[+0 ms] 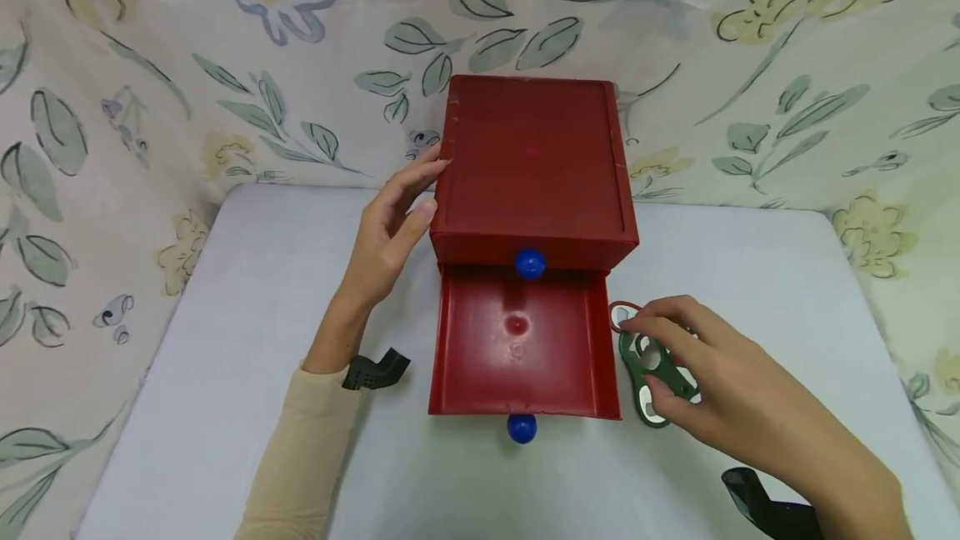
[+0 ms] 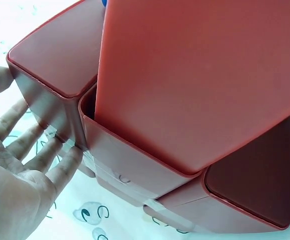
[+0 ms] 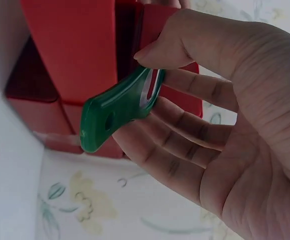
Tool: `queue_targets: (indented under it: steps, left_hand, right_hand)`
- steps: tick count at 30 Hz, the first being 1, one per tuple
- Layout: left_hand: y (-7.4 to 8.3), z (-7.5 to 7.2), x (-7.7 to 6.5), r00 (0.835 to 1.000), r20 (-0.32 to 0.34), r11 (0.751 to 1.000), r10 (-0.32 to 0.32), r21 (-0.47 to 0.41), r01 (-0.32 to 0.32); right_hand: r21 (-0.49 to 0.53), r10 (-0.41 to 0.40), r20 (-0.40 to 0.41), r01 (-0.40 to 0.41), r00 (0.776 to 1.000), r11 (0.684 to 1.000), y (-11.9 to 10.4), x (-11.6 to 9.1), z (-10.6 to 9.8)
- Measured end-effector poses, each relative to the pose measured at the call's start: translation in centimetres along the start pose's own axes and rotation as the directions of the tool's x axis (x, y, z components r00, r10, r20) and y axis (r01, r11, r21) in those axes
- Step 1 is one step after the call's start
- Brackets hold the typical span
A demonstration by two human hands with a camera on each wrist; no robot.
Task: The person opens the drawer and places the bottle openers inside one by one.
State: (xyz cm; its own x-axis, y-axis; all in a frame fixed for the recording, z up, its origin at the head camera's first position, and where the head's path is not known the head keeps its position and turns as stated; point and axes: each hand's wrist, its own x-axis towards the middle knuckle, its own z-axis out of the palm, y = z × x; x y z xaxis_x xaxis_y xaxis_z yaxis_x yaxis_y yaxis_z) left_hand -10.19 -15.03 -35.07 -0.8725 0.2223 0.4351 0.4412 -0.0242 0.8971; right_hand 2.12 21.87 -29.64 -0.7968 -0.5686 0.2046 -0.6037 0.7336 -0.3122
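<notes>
A red box with drawers [image 1: 534,161] stands on the white table, its lower drawer [image 1: 517,357] pulled out with nothing inside. Blue round knobs [image 1: 529,264] mark the drawer fronts. My left hand [image 1: 386,232] rests against the box's left side, fingers extended and not curled round it, as the left wrist view [image 2: 20,175] confirms. Right of the open drawer, my right hand [image 1: 701,365] pinches a flat green piece with rounded openings [image 3: 117,105] between thumb and fingers. A red-rimmed ring [image 1: 621,307] shows beside the right fingertips; whether it joins the green piece, I cannot tell.
Floral cloth [image 1: 480,15] hangs behind and beside the white table [image 1: 285,273]. Black wrist mounts are on the left [image 1: 375,369] and right [image 1: 768,507] arms. The pulled-out drawer juts toward the front between the two hands.
</notes>
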Motion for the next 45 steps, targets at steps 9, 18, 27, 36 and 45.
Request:
queue_targets:
  steps: [9,18,27,36,45]
  left_hand:
    - [-0.2,-0.1,0.2,1.0,-0.002,1.0,0.01,-0.001,-0.01]
    - [-0.2,0.0,0.0,1.0,-0.002,1.0,-0.002,0.001,0.002]
    - [-0.3,0.2,-0.1,1.0,0.0,1.0,-0.011,0.006,0.011]
    - [-0.4,0.2,0.0,1.0,0.003,1.0,0.008,0.008,-0.008]
    - [-0.3,0.1,0.1,1.0,0.001,1.0,0.007,0.015,-0.007]
  right_hand:
    - [0.03,-0.078,0.068,0.076,0.995,0.997,-1.2,2.3,-0.7]
    - [0.01,-0.111,0.116,0.111,0.987,0.994,-2.0,3.8,-0.6]
    - [0.05,-0.105,0.198,0.097,0.974,0.994,-2.5,5.4,-0.4]
    - [0.073,-0.126,0.241,0.112,0.962,0.991,-3.2,6.6,-0.7]
    - [0.091,-0.169,0.305,0.148,0.937,0.985,-4.1,7.9,-1.0]
